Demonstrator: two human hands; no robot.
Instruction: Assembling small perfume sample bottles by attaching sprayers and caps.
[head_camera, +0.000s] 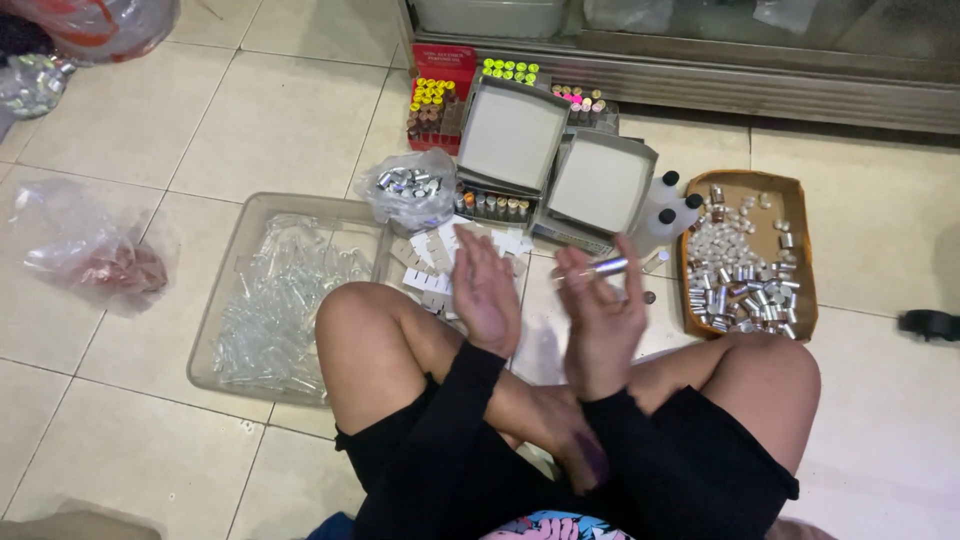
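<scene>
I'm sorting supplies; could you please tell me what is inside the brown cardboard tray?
The brown cardboard tray holds silver caps and white caps. Anything beneath the pile is hidden.

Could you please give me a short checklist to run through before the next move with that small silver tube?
1. Silver tube held in the right hand: ok, it lies between the fingertips.
2. Left hand free: ok, open and flat, holding nothing.
3. Tube capped: cannot tell, the ends are too small to make out.
4. Cardboard tray of silver and white caps near the right hand: ok, just beyond the right knee.
5. Clear tub of empty glass tubes on the left: ok, beside the left knee.
6. Two boxes ahead standing open: ok, both lids are up.
</scene>
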